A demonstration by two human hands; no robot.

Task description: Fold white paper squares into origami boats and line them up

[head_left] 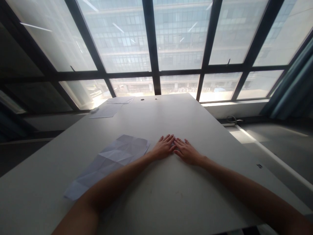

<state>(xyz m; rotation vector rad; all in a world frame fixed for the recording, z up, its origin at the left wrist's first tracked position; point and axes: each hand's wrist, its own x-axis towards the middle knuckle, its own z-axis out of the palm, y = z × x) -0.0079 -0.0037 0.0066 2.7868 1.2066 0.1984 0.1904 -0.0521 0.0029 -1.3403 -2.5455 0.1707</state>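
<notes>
My left hand [163,147] and my right hand [186,151] lie flat on the white table [171,117], palms down, fingers stretched forward and fingertips meeting near the table's middle. Both hands are open and hold nothing. Just left of my left hand lies a creased sheet of white paper [110,163], unfolded, with fold lines across it; my left forearm covers its near right edge.
More flat paper sheets [111,107] lie at the table's far left corner. Two small dark holes [142,99] sit near the far edge. Large windows [176,49] rise behind the table. A blue curtain [293,88] hangs at right; grey floor is to the right.
</notes>
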